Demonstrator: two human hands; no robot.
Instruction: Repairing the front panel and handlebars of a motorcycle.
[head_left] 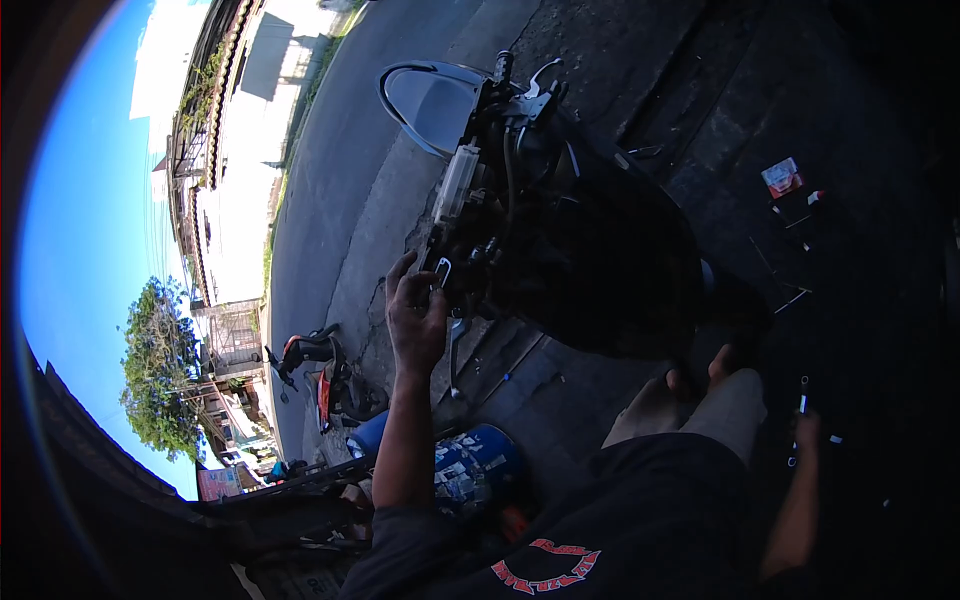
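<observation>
My left hand [417, 315] reaches into the dark, partly stripped body of a scooter [610, 270], its thumb and curled fingers on a part beside a small silver loop-shaped metal piece [442, 272]; exactly what they grip is unclear. Above it are a pale translucent plastic housing [455, 185], dark hoses, a silver lever [543, 80] and a grey-rimmed mirror [423, 105]. At lower right, my right hand [806, 430] is closed round a silver wrench [803, 390], held apart from the scooter over the dark ground.
A red-and-white pack [781, 178], thin tools [792, 300] and small bits lie on the pavement to the right. Behind my left arm stand blue drums [470, 450] and a red-and-black scooter [325, 390] beside the road [330, 200]. My legs [720, 410] are below the scooter.
</observation>
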